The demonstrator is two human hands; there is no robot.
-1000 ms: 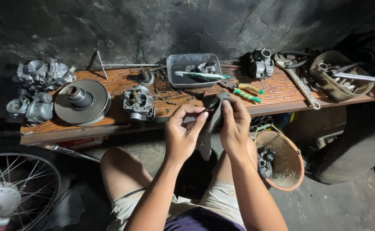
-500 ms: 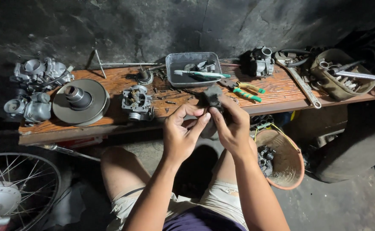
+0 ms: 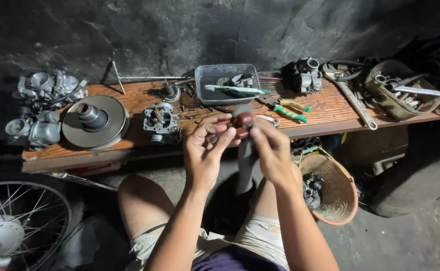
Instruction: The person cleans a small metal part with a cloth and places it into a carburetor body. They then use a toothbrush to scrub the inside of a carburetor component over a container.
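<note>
Hands raised together above the near edge of a low wooden bench (image 3: pixel 330 108). A small rounded reddish-brown part (image 3: pixel 243 120) is pinched between the fingertips of the left hand (image 3: pixel 206 150) and the right hand (image 3: pixel 272 150); both sets of fingers are curled in on it, not spread. A dull grey strip (image 3: pixel 245 165) hangs below the part, its nature not clear.

Risks, as judged:
- The part is held over open floor between the knees. A slip of the fingertips would likely send it down into the dark gap, where it would be hard to find.
- Loose small screws (image 3: pixel 200 108) are scattered on the bench just beyond the hands; a sweep of a wrist could knock them off.
- A grip this fine on a small rounded piece could twist or lose it if too much force is applied.

Containers:
- Grey plastic tray (image 3: pixel 203 80), far centre: a metal casting and a toothbrush (image 3: pixel 237 90) laid across it.
- Brown basin (image 3: pixel 338 193), near right on the floor: a few dark metal parts at its left side, otherwise bare.
- Tan shallow tub (image 3: pixel 398 103), far right: tools and metal pieces, details not legible.

Also noted: carburetor body (image 3: pixel 160 122) left of the hands, pulley disc (image 3: pixel 95 121), green-handled pliers (image 3: pixel 286 108), spoked wheel (image 3: pixel 14 226) at near left.
</note>
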